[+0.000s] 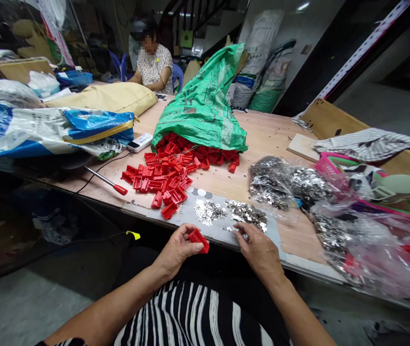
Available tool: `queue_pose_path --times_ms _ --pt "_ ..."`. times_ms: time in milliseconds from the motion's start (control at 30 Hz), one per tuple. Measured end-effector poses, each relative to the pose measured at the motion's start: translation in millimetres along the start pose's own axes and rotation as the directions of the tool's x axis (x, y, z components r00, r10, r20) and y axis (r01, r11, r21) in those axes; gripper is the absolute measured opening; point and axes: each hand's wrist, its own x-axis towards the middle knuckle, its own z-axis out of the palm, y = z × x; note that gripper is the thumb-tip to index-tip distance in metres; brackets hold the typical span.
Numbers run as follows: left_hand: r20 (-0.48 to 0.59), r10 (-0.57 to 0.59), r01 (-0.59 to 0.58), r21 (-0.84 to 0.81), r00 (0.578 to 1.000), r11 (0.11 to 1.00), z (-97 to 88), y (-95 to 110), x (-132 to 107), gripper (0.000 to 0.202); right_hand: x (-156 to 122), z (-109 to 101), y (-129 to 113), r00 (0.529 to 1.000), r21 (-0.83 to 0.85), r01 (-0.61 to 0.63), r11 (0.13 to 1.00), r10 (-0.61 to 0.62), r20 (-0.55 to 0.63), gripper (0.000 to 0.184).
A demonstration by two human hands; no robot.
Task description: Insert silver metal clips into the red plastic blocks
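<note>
My left hand is closed round a red plastic housing, an open-sided box shape, just off the table's front edge. Thumb and fingers of my right hand come together low over the grey sheet, beside a few small metal pieces; whatever they pinch is too small to make out. Behind the hands lie two small heaps of flat metal pieces, a brighter heap and a darker heap. Loose red housings spill from the mouth of a green woven sack.
Clear bags of metal parts and a pink basket stand at the right. A red-handled tool juts over the left front edge, near a white device with a cable. Another person sits across the table.
</note>
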Motion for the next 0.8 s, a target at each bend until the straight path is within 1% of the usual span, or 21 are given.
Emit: queue_pose_path --times_ms 133,233,367,467,567,800 --pt "0.014 0.088 -0.089 0.104 0.996 0.991 4.3 -2.7 4.9 0.036 3.8 -2.0 1.8 0.999 -0.002 -0.009 1.000 0.010 0.040 0.018" --pt "0.014 0.115 -0.116 0.158 0.993 0.981 8.0 -1.0 7.5 0.036 4.7 0.9 -1.8 0.999 0.008 0.020 1.000 -0.020 0.051 0.017" --pt "0.009 0.145 -0.143 0.221 0.989 0.965 10.3 3.9 9.8 0.036 10.5 1.5 -3.5 0.999 0.007 0.037 0.999 -0.037 0.033 0.018" --pt "0.004 0.151 -0.147 0.232 0.989 0.961 10.5 6.3 11.5 0.035 22.4 -1.9 -0.1 1.000 -0.069 0.013 0.998 -0.012 0.004 0.018" --pt "0.001 0.153 -0.149 0.242 0.988 0.959 10.0 6.5 12.5 0.035 38.1 -5.1 2.2 1.000 -0.160 0.005 0.987 -0.003 0.010 0.017" --pt "-0.018 0.162 -0.153 0.235 0.987 0.960 5.1 5.7 11.1 0.036 66.0 -3.4 -4.0 0.983 -0.281 -0.035 0.959 0.084 0.161 0.015"
